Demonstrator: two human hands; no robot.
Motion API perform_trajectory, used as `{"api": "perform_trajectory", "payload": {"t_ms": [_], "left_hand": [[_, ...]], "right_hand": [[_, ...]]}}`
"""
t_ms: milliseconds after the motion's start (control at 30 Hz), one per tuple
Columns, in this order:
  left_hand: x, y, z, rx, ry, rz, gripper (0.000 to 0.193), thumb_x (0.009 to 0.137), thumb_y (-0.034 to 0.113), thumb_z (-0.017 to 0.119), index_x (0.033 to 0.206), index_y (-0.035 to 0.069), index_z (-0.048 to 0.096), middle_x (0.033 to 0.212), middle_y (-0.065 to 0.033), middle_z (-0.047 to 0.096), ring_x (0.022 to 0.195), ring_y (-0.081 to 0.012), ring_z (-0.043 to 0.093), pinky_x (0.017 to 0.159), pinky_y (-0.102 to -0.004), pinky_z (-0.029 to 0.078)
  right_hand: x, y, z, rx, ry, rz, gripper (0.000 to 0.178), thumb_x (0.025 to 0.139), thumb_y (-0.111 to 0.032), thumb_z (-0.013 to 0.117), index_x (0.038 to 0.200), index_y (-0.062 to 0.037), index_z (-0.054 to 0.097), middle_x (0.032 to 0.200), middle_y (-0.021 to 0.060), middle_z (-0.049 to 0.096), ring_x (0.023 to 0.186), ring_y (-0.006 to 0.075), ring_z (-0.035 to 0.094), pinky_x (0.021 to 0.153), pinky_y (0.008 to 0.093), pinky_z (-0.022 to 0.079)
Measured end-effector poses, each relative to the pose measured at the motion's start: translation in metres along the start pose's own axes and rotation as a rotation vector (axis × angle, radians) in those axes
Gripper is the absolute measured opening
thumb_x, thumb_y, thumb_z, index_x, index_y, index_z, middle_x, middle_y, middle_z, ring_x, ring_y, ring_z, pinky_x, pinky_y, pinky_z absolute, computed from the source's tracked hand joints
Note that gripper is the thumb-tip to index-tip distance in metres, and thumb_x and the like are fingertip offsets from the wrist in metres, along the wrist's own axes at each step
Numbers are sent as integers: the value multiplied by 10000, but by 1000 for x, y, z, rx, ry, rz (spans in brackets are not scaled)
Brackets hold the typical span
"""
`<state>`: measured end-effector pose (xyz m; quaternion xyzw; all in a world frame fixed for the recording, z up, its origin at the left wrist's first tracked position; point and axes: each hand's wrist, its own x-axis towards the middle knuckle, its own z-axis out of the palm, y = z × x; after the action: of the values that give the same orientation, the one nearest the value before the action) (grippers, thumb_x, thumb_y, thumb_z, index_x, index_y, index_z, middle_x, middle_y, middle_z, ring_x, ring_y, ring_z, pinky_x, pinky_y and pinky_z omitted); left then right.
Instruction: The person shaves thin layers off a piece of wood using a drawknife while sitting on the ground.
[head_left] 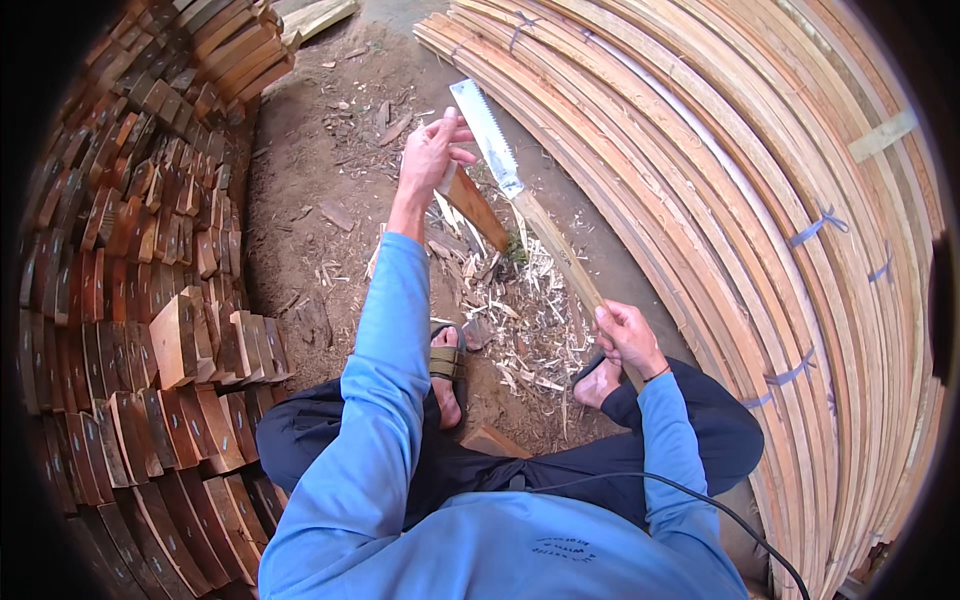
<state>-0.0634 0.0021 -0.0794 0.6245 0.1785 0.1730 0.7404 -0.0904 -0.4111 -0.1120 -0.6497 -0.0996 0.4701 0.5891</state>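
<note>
My right hand is wrapped round the lower part of a handsaw's long straight wooden handle. The saw's pale toothed blade points up and away from me, off the ground. My left hand is raised beside the blade, its fingers apart and their tips close to the edge; whether they touch it I cannot tell. Just below that hand, a reddish-brown wooden board slants down toward the wood shavings; the hand overlaps its top end, so contact there is unclear.
Stacked wood blocks rise along my left. Long bundled timber strips, tied with bluish bands, line my right. Wood shavings litter the dirt between my sandalled feet. A small wood piece lies near my lap, and a black cable crosses my right side.
</note>
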Motion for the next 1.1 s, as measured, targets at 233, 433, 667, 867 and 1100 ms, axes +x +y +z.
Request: {"api": "perform_trajectory", "payload": {"t_ms": [233, 433, 667, 867, 1100], "left_hand": [[-5, -8, -1, 104, 43, 100, 268, 915, 260, 793, 1050, 33, 750, 858, -9, 727, 706, -58, 626, 644, -215, 484], [-8, -13, 2, 84, 25, 132, 263, 858, 143, 842, 1078, 37, 743, 884, -7, 739, 702, -53, 611, 643, -226, 481], [-7, -16, 11, 40, 30, 162, 209, 895, 174, 817, 1038, 43, 738, 857, 9, 721, 709, -53, 601, 641, -218, 482], [-12, -14, 10, -36, -3, 43, 208, 938, 162, 776, 1082, 22, 722, 900, 8, 707, 718, -42, 593, 665, -202, 479], [-13, -14, 13, 55, 13, 199, 233, 919, 146, 791, 1103, 30, 709, 893, 24, 707, 718, -39, 594, 663, -202, 473]], "right_hand": [[3, 4, 15, -18, -3, 6, 297, 1052, -318, 620, 893, -74, 561, 598, -63, 441, 458, 28, 357, 410, 229, 261], [0, 10, 13, -4, -2, 7, 277, 1054, -302, 620, 914, -68, 575, 605, -68, 436, 469, 28, 356, 420, 228, 266], [2, 13, 13, -69, 56, -29, 287, 1049, -306, 627, 903, -61, 592, 605, -60, 463, 475, 29, 387, 424, 231, 287], [0, 17, 7, -183, 134, -63, 317, 1038, -321, 643, 885, -45, 616, 603, -59, 475, 489, 31, 420, 433, 240, 315], [6, 22, 10, -204, 146, -87, 310, 1034, -315, 644, 904, -35, 636, 591, -56, 479, 486, 41, 421, 436, 257, 320]]}}
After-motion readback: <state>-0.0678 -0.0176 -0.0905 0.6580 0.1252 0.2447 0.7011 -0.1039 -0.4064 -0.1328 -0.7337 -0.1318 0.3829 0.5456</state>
